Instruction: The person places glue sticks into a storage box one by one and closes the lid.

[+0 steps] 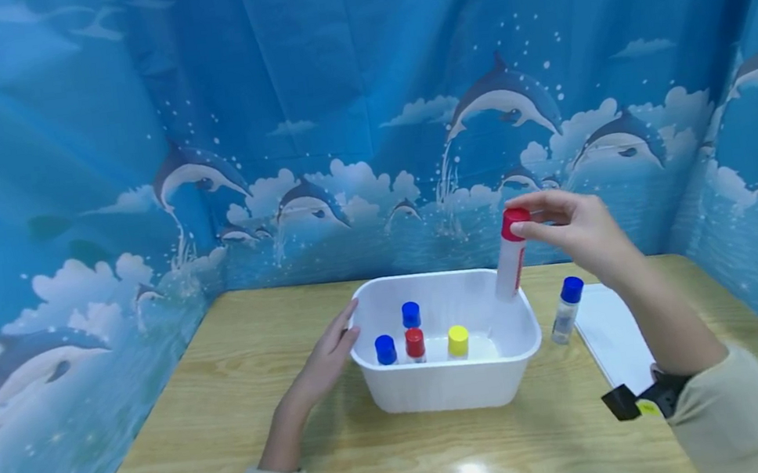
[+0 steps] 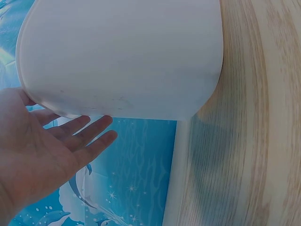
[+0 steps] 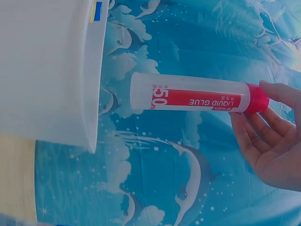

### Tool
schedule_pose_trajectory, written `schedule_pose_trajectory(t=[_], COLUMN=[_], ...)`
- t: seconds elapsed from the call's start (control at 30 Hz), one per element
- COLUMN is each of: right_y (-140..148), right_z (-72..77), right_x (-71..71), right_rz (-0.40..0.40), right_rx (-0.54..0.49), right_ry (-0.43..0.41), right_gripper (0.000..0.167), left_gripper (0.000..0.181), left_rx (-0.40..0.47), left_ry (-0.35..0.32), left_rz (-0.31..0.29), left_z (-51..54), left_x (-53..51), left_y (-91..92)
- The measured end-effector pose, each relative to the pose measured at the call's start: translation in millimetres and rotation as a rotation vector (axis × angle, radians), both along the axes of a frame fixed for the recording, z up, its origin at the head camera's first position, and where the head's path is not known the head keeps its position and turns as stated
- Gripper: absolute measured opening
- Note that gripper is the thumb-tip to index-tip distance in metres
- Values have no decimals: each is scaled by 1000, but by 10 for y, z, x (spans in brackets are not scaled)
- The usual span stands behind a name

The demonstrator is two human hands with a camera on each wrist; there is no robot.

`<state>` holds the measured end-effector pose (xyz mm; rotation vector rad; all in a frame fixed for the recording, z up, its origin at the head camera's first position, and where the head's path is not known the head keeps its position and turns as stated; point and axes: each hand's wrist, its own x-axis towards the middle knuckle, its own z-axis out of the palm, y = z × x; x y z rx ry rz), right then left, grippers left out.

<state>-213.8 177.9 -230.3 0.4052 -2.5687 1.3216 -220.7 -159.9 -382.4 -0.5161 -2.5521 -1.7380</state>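
Right hand (image 1: 578,226) half-closed round glue bottle (image 3: 188,92)

On the table (image 1: 195,417), the tub (image 1: 440,388) holds four bottles (image 1: 415,341); glue (image 1: 512,263) hangs by its two o'clock rim, another bottle (image 1: 566,311) at three, a pad (image 1: 613,322) beyond, curtain (image 1: 345,75) at twelve.

A table (image 1: 177,443) with a pale wood-grain top carries a white bin (image 1: 443,386), set upright toward its far side. To the bin's right stands a clear bottle (image 1: 565,316) with a blue cap, just beside a flat white rectangle (image 1: 614,330), partly hidden.
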Motion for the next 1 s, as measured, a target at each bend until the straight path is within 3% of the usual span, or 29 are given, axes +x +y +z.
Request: schedule_pose_trajectory(t=[0.4,1.0], right_y=[-287,-527], right_z=[-132,-628], right_x=[-166,-359], right_rz=[90,143], right_rx=[-26,-32], right_ry=[-21,-120], right_gripper=[45,38], left_gripper=[48,47], left_rx=[11,4], left_ry=[13,18], left_rz=[-14,-3], left_z=[10,4], left_x=[11,4], left_y=[-4,3])
